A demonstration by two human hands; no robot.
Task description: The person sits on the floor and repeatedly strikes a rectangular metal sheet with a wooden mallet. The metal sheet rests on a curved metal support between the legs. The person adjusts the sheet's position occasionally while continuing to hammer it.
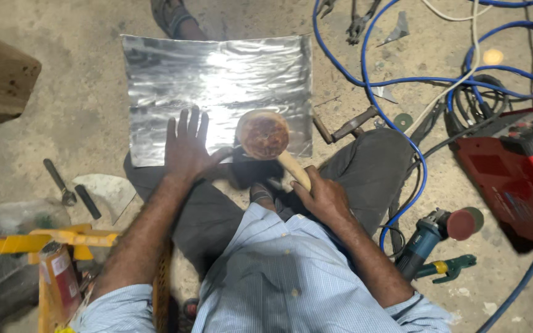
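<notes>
1. Near the middle of the frame, I see my left hand (187, 147) spread flat, fingers wide, palm pressing on the lower edge of a shiny metal sheet (217, 80) that lies on the concrete floor (81, 111).
2. My right hand (323, 196) is closed around the pale wooden handle of a mallet (265, 137), whose round, worn, reddish-brown face is turned up toward the camera, hovering over the sheet's lower right part.
3. I judge the step in hand to be holding the sheet steady while the mallet is readied above it; a next move would call for keeping the flat hand clear of the head.
4. The sheet is thin, rectangular, bright and slightly rippled, with soft reflections; the floor is rough and dusty.
5. At the right, blue cables (396, 80) loop past a red boxy machine (513, 166), and a blue angle grinder (433, 237) with a reddish disc lies just below it.
6. At the lower left sits a yellow stand (50, 240), and a dark-handled tool (60, 182) lies above it.
</notes>
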